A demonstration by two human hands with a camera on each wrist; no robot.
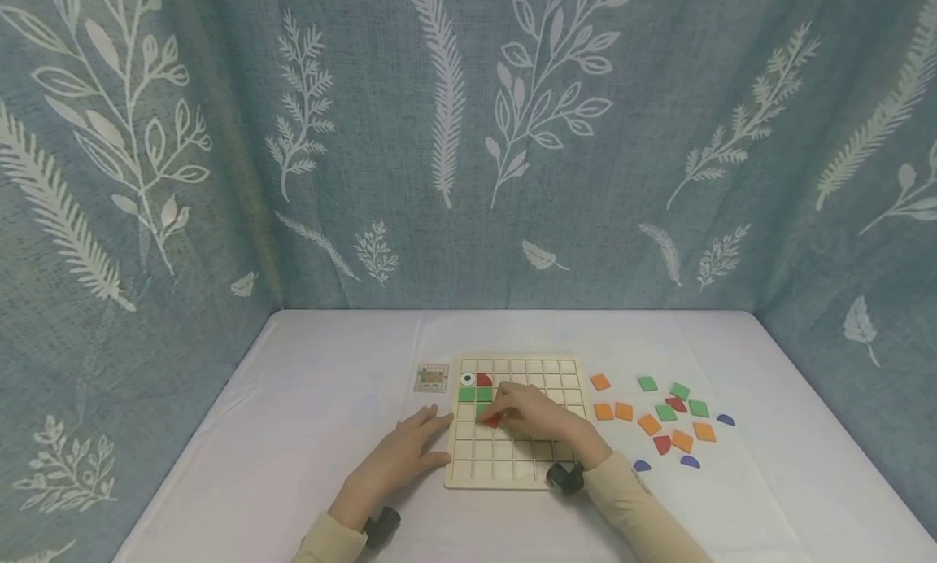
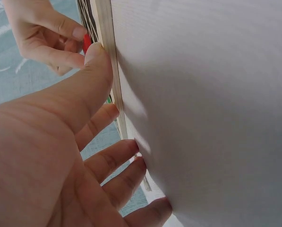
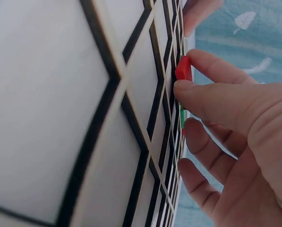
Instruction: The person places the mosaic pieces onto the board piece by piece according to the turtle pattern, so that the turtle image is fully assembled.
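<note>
A wooden grid board [image 1: 472, 470] lies on the white table. My right hand [image 1: 538, 414] reaches over it and pinches a red piece [image 3: 182, 70] between thumb and index finger, low over the left part of the grid; its full outline is hidden by the fingers. Close by in the grid are green square tiles [image 1: 466, 394], a red quarter-round tile [image 1: 484, 380] and a white tile with an eye [image 1: 468, 379]. Spread along the board's left edge, my left hand [image 1: 404, 456] has its thumb at the rim and its fingers on or near the tablecloth.
A small picture card [image 1: 432, 377] lies left of the board's upper corner. Right of the board are scattered loose pieces: orange squares [image 1: 648, 425], green squares [image 1: 699, 408], red pieces [image 1: 662, 445] and blue half-rounds [image 1: 690, 462]. A patterned curtain [image 1: 468, 254] surrounds the table.
</note>
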